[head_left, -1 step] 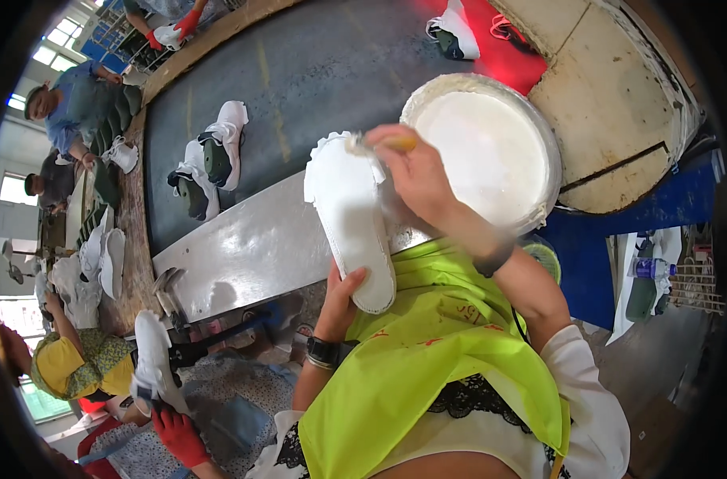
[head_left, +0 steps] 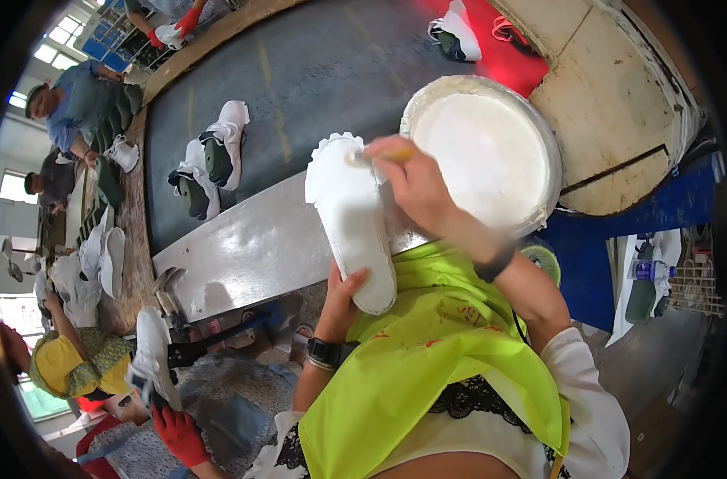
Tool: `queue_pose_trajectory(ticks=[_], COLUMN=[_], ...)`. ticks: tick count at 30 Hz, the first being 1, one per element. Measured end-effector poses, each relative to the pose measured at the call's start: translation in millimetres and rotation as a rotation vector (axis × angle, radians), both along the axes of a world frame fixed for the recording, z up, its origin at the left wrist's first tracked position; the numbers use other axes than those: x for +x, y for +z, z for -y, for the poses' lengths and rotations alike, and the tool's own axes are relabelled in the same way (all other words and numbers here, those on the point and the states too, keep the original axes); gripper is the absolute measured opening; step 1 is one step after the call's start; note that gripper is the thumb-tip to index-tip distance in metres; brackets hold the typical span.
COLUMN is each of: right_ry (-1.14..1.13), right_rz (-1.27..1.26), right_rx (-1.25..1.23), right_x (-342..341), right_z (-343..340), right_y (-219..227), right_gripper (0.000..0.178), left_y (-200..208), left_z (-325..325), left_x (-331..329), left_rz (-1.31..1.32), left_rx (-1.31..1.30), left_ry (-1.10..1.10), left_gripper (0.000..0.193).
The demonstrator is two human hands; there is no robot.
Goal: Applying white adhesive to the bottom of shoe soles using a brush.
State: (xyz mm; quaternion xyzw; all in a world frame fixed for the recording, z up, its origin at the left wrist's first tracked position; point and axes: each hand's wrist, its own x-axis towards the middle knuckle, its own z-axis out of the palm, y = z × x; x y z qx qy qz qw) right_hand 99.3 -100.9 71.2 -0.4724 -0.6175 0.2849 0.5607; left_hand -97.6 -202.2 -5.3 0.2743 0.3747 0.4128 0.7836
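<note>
A white shoe (head_left: 347, 227) is held bottom up over the metal strip, its toe end with a notched edge pointing away from me. My left hand (head_left: 341, 299) is closed around the heel end, with the thumb along the side. My right hand (head_left: 415, 180) grips a small brush (head_left: 362, 158) with a yellowish handle. The bristles are at the wide toe part of the bottom, near its right edge. Just right of that hand stands a large round tub (head_left: 551, 172) of white, creamy liquid, its rim caked with residue.
Beyond the metal strip (head_left: 244, 263) lies a dark belt (head_left: 316, 72) carrying a pair of white and green shoes (head_left: 208, 168) and another shoe (head_left: 457, 36). A hammer (head_left: 165, 287) rests at the strip's left end. At lower left, a co-worker's red-gloved hand (head_left: 180, 435) holds a white shoe (head_left: 152, 351).
My right hand and the brush have shifted slightly down over the toe part. The co-worker's shoe at lower left has moved a little. My left hand keeps its hold.
</note>
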Motion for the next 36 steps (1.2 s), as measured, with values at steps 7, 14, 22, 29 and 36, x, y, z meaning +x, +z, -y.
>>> queue_pose_trajectory(ticks=[7, 14, 22, 29, 36], right_ry=[0.109, -0.191, -0.120, -0.232, -0.117], right_rz=[0.229, -0.141, -0.533, -0.586, -0.701], right_rx=[-0.123, -0.355, -0.177, -0.194, -0.103], right_x=[0, 4, -2, 6, 17], right_z=[63, 23, 28, 32, 15], right_y=[14, -13, 19, 17, 29], right_gripper=[0.013, 0.018, 0.021, 0.019, 0.019], left_y=[1, -7, -1, 36, 66], left_z=[0, 7, 8, 8, -15], left_x=[-3, -9, -24, -22, -11], left_rz=[0.079, 0.033, -0.031, 0.013, -0.034], left_rx=[-0.016, -0.052, -0.119, -0.168, -0.119], left_ry=[0.016, 0.026, 0.044, 0.139, 0.077], left_gripper=[0.066, 0.064, 0.069, 0.066, 0.068])
